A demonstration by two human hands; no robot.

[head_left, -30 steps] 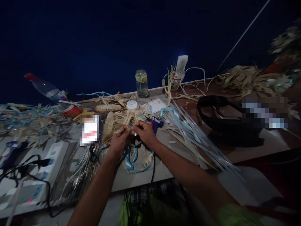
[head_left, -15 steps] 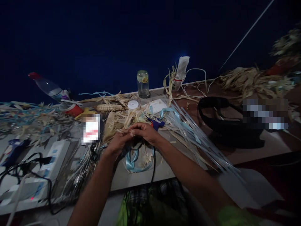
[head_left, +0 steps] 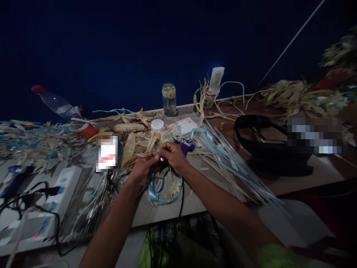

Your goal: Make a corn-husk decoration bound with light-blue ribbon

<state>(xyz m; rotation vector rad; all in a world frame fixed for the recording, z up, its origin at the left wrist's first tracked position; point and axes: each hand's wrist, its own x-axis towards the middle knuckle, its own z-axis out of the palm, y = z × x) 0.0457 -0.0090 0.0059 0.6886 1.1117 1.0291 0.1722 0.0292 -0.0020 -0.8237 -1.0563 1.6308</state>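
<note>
My left hand (head_left: pixel 145 166) and my right hand (head_left: pixel 173 155) meet over the middle of the table, fingertips pinched close together. Between them shows a small pale, shiny bit, too small to name. A thin pale strip sticks out above my left fingers. Below the hands lies a loop of light blue ribbon (head_left: pixel 156 193) with dry husk scraps. Just beyond my right hand is a dark blue tool (head_left: pixel 186 146), partly covered.
A corn cob (head_left: pixel 129 128), a white spool (head_left: pixel 157 124) and a jar (head_left: pixel 169 100) stand or lie behind. Clear rods (head_left: pixel 242 167) and a black headset-like object (head_left: pixel 259 145) are right; a power strip (head_left: pixel 60 197) is left.
My right hand has shifted slightly and its fingers have drawn up and bunched near my left fingertips. A shiny bit now shows between the hands.
</note>
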